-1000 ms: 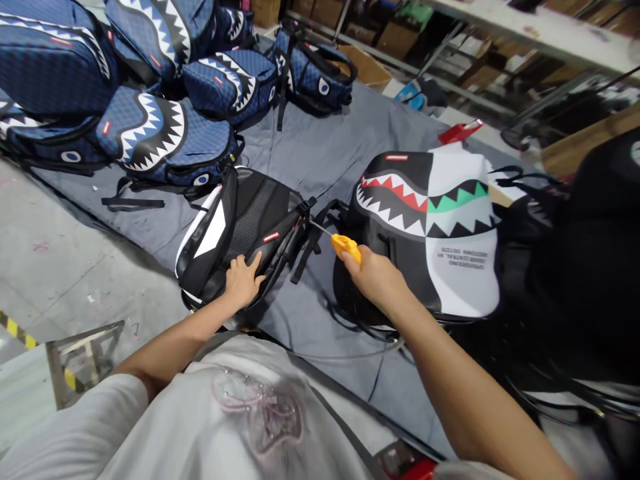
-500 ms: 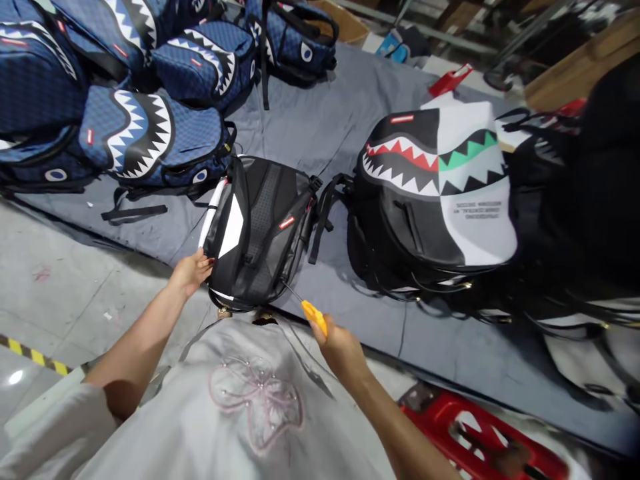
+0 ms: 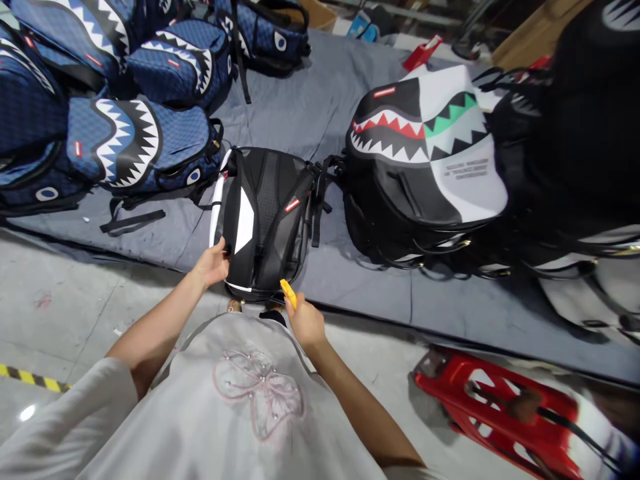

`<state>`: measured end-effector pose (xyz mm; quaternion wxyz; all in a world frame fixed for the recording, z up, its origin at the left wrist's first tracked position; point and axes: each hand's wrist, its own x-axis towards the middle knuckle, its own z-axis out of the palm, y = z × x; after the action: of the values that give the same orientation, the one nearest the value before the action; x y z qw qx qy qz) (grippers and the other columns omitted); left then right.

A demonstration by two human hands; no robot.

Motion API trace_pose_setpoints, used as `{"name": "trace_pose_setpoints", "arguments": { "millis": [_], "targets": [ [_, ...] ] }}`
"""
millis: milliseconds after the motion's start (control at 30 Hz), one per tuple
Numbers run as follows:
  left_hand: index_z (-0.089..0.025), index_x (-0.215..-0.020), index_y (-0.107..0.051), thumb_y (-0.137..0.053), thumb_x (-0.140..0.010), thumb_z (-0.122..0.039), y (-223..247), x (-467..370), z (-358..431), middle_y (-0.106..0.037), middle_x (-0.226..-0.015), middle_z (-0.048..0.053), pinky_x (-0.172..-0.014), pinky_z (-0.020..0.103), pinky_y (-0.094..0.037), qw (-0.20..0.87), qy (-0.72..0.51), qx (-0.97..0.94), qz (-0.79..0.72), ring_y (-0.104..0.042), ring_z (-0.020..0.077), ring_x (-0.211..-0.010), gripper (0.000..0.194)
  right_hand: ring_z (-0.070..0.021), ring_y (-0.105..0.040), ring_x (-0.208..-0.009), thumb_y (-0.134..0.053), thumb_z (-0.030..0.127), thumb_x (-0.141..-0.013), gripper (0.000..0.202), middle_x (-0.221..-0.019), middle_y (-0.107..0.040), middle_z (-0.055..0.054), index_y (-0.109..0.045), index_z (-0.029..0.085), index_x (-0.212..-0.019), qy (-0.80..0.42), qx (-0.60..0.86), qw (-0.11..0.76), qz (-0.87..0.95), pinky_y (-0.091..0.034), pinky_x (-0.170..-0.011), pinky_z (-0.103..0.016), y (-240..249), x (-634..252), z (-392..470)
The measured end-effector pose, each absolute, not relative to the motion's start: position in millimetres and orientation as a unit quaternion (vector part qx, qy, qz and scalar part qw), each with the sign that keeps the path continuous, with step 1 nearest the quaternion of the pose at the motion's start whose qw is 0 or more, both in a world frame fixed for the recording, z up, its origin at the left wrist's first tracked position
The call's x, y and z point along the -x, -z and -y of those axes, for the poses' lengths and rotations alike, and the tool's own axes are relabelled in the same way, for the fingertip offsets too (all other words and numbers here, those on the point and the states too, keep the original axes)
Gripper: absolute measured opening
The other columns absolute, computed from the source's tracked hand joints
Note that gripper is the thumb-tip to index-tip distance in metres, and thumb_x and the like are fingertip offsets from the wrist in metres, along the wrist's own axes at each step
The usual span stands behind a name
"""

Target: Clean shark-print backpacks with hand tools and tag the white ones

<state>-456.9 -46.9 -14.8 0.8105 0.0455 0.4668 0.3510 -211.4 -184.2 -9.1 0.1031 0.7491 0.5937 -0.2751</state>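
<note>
A black backpack with a white patch, white edging and a small red label lies back-side up near the table's front edge. My left hand grips its near left side, thumb on top and fingers partly hidden against the bag. My right hand is closed around a yellow-handled tool, held at the bag's near right corner. The tool's thin metal shaft, seen earlier, does not show clearly here.
Blue checked backpacks with shark-mouth prints crowd the left of the grey-covered table. To the right stands a black-and-white shark-mouth backpack, with more dark bags beyond. A red plastic object is on the floor at lower right.
My right hand with the yellow-handled tool has moved left and closer to the bag. My left hand stays at the bag's side. The view has shifted slightly.
</note>
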Motion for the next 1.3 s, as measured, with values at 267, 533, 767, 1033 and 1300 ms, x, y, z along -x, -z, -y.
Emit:
{"name": "trace_pose_setpoints", "arguments": {
  "millis": [267, 533, 767, 1033, 1300],
  "targets": [
    [-0.005, -0.128, -0.056, -0.03, -0.099, -0.05, 25.9, 469.7, 42.3, -0.074, -0.093, 0.019, -0.091, 0.043, -0.056, 0.834, -0.313, -0.093, -0.444, -0.073, 0.0279, -0.093, 0.06, -0.0257, -0.074, -0.082, -0.03, 0.04, -0.105, 0.031, -0.087, -0.074, -0.013, -0.05, 0.016, -0.108, 0.212, -0.816, 0.068, -0.533, -0.041, -0.061, -0.029, 28.2, 200.6, 187.8],
    [-0.002, -0.132, -0.053, -0.037, -0.099, -0.047, 36.0, 472.6, 42.2, -0.074, -0.098, 0.022, -0.092, 0.043, -0.056, 0.855, -0.318, -0.089, -0.4, -0.073, 0.0282, -0.095, 0.058, -0.0245, -0.074, -0.08, -0.034, 0.037, -0.103, 0.03, -0.084, -0.074, -0.011, -0.055, 0.015, -0.108, 0.22, -0.814, 0.046, -0.536, -0.04, -0.06, -0.029, 26.0, 203.7, 182.9],
    [0.001, -0.133, -0.053, -0.04, -0.097, -0.05, 52.4, 477.2, 42.4, -0.073, -0.103, 0.023, -0.099, 0.048, -0.051, 0.873, -0.359, -0.059, -0.324, -0.071, 0.0313, -0.1, 0.063, -0.0228, -0.072, -0.086, -0.035, 0.042, -0.103, 0.034, -0.09, -0.074, -0.011, -0.055, 0.016, -0.111, 0.242, -0.826, 0.063, -0.505, -0.041, -0.066, -0.027, 15.8, 201.4, 188.0],
    [0.0, -0.136, -0.052, -0.051, -0.091, -0.058, 56.2, 481.5, 41.4, -0.071, -0.113, 0.024, -0.106, 0.052, -0.045, 0.899, -0.349, -0.068, -0.256, -0.066, 0.0351, -0.113, 0.073, -0.0231, -0.071, -0.085, -0.033, 0.045, -0.103, 0.035, -0.091, -0.074, -0.011, -0.054, 0.017, -0.109, 0.259, -0.83, 0.071, -0.49, -0.038, -0.064, -0.027, 13.8, 204.1, 190.3],
    [-0.004, -0.138, -0.05, -0.058, -0.084, -0.065, 47.0, 474.8, 48.9, -0.067, -0.123, 0.024, -0.111, 0.058, -0.037, 0.898, -0.379, -0.106, -0.199, -0.059, 0.038, -0.124, 0.083, -0.0222, -0.071, -0.077, -0.034, 0.04, -0.102, 0.03, -0.085, -0.074, -0.008, -0.056, 0.02, -0.11, 0.286, -0.831, 0.087, -0.47, -0.034, -0.057, -0.026, -17.5, 207.5, 257.6]
  ]
}}
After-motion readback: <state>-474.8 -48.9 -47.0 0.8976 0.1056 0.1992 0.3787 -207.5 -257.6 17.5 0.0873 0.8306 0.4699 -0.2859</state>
